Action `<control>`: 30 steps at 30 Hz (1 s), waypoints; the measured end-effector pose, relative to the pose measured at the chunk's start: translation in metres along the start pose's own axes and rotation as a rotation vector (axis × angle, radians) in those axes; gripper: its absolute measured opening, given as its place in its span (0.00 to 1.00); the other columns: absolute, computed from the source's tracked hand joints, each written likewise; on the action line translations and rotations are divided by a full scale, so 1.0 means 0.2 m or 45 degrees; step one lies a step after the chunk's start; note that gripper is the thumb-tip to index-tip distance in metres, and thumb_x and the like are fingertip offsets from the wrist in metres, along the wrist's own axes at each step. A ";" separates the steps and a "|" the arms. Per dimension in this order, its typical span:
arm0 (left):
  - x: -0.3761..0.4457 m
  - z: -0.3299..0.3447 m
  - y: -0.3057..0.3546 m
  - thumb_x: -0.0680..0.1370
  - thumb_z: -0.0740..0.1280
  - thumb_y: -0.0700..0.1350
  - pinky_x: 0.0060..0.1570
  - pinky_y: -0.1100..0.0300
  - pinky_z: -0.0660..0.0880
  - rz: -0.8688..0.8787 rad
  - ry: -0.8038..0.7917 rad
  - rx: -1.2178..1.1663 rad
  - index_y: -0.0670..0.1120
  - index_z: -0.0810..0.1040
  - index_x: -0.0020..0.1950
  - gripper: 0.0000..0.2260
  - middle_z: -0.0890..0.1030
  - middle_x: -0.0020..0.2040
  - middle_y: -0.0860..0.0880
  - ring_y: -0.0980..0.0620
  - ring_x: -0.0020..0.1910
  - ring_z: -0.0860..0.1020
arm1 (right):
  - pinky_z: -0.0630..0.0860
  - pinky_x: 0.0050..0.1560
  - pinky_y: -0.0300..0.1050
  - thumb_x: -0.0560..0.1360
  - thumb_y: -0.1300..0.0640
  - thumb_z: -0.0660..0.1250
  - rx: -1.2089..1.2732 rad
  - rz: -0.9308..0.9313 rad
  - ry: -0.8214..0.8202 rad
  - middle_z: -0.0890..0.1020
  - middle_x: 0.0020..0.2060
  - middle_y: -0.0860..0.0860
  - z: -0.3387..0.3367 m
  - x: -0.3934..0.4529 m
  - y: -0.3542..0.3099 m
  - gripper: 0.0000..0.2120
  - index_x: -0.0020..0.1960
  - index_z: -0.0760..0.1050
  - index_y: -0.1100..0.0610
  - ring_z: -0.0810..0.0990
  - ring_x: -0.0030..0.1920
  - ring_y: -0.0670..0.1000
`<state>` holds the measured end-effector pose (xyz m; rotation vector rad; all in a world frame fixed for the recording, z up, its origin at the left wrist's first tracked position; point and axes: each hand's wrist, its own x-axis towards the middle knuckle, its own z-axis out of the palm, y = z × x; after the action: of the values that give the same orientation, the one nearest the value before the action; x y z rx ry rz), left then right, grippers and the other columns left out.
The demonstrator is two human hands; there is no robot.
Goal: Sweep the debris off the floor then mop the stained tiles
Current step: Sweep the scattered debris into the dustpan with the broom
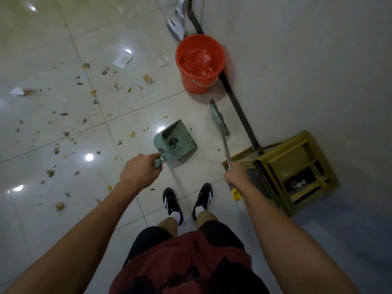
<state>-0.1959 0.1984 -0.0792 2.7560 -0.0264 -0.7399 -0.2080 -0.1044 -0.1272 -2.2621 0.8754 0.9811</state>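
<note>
Fingers of left hand (139, 171) wrapped around dustpan (175, 139) handle, right hand (235, 176) clenching broom (220, 124); sweeping not begun, next gather debris (63, 134) leftward.

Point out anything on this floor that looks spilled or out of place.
Debris lies scattered across the tiles left of the dustpan, with paper scraps further out. A gold-framed cabinet lies tipped against the wall, oddly on its side.
</note>
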 end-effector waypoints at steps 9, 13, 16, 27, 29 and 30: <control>0.01 0.04 0.22 0.81 0.62 0.54 0.38 0.51 0.82 -0.034 -0.007 0.034 0.57 0.79 0.63 0.12 0.80 0.37 0.50 0.49 0.33 0.78 | 0.81 0.51 0.51 0.79 0.63 0.63 -0.076 0.153 -0.087 0.79 0.61 0.62 -0.17 0.12 0.13 0.20 0.70 0.70 0.67 0.81 0.57 0.61; -0.03 0.05 0.25 0.81 0.63 0.52 0.38 0.51 0.82 -0.051 0.000 0.023 0.54 0.80 0.62 0.12 0.81 0.38 0.49 0.49 0.34 0.78 | 0.79 0.53 0.49 0.77 0.62 0.63 -0.063 0.151 -0.150 0.77 0.64 0.63 -0.12 0.07 0.14 0.22 0.70 0.69 0.68 0.78 0.62 0.62; -0.08 0.05 0.21 0.82 0.63 0.51 0.39 0.52 0.81 -0.062 0.012 0.014 0.52 0.80 0.61 0.11 0.80 0.39 0.49 0.50 0.34 0.78 | 0.75 0.54 0.47 0.78 0.63 0.63 0.039 0.149 -0.209 0.76 0.67 0.63 -0.01 0.01 0.10 0.23 0.71 0.68 0.67 0.76 0.65 0.62; -0.33 0.03 -0.34 0.82 0.62 0.53 0.38 0.54 0.80 -0.148 0.019 -0.059 0.55 0.80 0.63 0.13 0.80 0.39 0.51 0.52 0.34 0.77 | 0.82 0.45 0.52 0.62 0.60 0.63 0.161 0.044 -0.379 0.82 0.53 0.66 0.64 -0.18 -0.20 0.27 0.59 0.75 0.69 0.84 0.50 0.63; -0.39 0.02 -0.50 0.82 0.61 0.53 0.40 0.53 0.81 -0.143 0.005 -0.056 0.57 0.79 0.65 0.14 0.81 0.40 0.50 0.50 0.36 0.78 | 0.83 0.43 0.55 0.61 0.61 0.62 0.203 0.024 -0.374 0.83 0.47 0.67 0.79 -0.21 -0.28 0.25 0.57 0.75 0.69 0.85 0.45 0.63; -0.42 0.01 -0.58 0.82 0.61 0.53 0.41 0.52 0.81 -0.145 0.000 -0.049 0.57 0.78 0.66 0.14 0.81 0.41 0.49 0.49 0.36 0.79 | 0.83 0.40 0.56 0.61 0.61 0.62 0.233 0.036 -0.383 0.82 0.42 0.66 0.86 -0.25 -0.32 0.24 0.55 0.75 0.69 0.84 0.41 0.62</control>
<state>-0.2766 0.3171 -0.0732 2.7394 0.1447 -0.7613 -0.2626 0.0699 -0.1798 -1.8934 0.8294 1.1663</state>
